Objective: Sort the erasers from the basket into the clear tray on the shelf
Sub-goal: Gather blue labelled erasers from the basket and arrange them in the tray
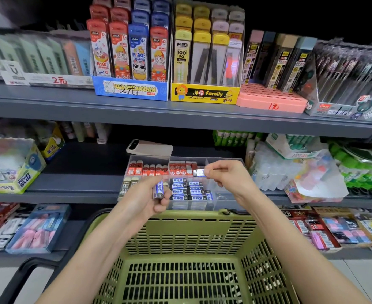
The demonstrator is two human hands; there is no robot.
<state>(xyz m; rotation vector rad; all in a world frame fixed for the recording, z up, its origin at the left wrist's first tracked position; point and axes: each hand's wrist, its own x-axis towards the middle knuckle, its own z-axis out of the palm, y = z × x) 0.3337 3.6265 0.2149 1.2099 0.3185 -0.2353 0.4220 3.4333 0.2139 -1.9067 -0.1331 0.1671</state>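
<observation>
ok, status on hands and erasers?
Both hands busy: left hand grips stacked erasers; right hand pinches single eraser above clear tray. Nothing in the way.

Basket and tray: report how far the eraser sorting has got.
Done: the clear tray holds rows of red erasers and blue erasers. In hand: the left hand grips a small stack; the right hand pinches one eraser over the tray. Left: placing those; the basket shows none on its visible floor.

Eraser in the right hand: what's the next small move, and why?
Probably lower the blue-and-white eraser into the front middle compartment of the clear tray. The right hand pinches it over the tray, close to the matching erasers lying there, while red ones fill the back row. The left hand holds spare erasers of the same kind.
</observation>
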